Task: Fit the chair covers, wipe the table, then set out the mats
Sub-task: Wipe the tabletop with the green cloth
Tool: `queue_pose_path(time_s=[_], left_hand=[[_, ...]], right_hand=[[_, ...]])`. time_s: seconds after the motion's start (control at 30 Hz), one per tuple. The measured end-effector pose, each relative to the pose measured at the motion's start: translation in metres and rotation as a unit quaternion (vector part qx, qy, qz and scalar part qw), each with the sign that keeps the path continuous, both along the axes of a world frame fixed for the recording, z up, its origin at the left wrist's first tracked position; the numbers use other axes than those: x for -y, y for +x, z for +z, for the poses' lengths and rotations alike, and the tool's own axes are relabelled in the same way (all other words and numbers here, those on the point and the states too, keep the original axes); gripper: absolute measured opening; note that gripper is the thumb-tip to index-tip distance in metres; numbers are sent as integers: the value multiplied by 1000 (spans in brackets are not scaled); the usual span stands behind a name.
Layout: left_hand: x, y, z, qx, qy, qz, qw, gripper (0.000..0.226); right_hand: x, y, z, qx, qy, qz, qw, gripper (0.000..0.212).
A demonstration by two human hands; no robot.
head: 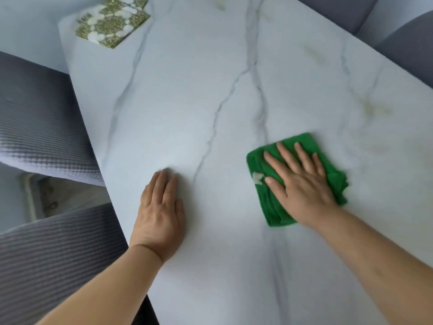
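Observation:
A white marble-look table [210,102] with grey veins fills the view. My right hand [302,184] lies flat with spread fingers on a folded green cloth [271,207], pressing it onto the tabletop right of centre. My left hand [159,216] rests flat on the bare tabletop near the left edge, fingers straight and together. A stack of green-and-white patterned mats [112,22] lies at the far left corner of the table. Grey ribbed covers sit on the chairs at the left [39,118] and near left [58,259].
Two more grey covered chairs stand at the far right, one at the table's far edge [337,12] and one beside it [407,43]. Faint yellowish marks [372,109] show on the tabletop beyond the cloth. Pale floor shows between the left chairs.

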State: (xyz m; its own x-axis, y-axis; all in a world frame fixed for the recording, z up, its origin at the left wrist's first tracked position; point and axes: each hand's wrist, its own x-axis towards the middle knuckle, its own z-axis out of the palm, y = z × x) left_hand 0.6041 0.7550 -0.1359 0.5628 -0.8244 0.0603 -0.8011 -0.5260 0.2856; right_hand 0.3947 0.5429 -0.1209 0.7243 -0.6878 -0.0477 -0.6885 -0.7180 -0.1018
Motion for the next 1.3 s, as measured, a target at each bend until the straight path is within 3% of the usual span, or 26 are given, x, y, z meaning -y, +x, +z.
queue_pose_path(time_s=[0.07,0.13,0.27,0.33,0.4,0.5,0.63,0.7,0.77,0.83,0.9,1.0,1.1,1.13,1.2,1.3], left_hand=[[-1,0,-1,2,-1,3,1000,56],[-2,1,-3,-2,-5,4,1000,57],[-2,3,-4,-11,-19,8,1000,61],[-2,1,-1,-18,-17,11,1000,64],[-2,1,2,-27,-14,9,999,67],[0,1,2,-38,-23,8,999,65],[-2,1,1,-47,-50,18,997,53],[-6,0,4,-60,-73,20,995,50],[0,7,10,-93,-79,19,992,50],[-3,5,23,-161,-66,24,985,50],[-13,1,40,-226,-54,61,971,50],[-43,-20,65,-217,-58,96,970,47],[-80,-46,79,-174,-93,94,976,44],[-92,-53,81,-163,-97,100,977,45],[-113,-63,83,-157,-99,114,976,46],[-134,-77,83,-171,-107,140,969,48]], right_hand=[[52,41,1,-24,8,-107,994,61],[68,97,1,-14,33,-142,989,61],[-34,124,-7,52,8,18,998,55],[-103,63,-4,84,13,106,991,50],[-131,-9,1,72,44,119,989,49],[-74,-71,2,23,-10,-6,1000,58],[-10,-11,-1,-21,18,-203,979,62],[-50,26,-4,7,23,-154,988,61],[-122,33,-10,45,-1,-19,999,58],[-201,-16,-6,57,12,115,992,54],[-233,-83,0,38,45,164,985,52],[-192,-139,0,0,-14,76,997,56],[-142,-103,4,-28,17,-150,988,63],[-141,-78,5,-33,29,-181,982,64],[-157,-28,3,-23,35,-143,989,65],[-218,24,4,-8,47,7,999,67]])
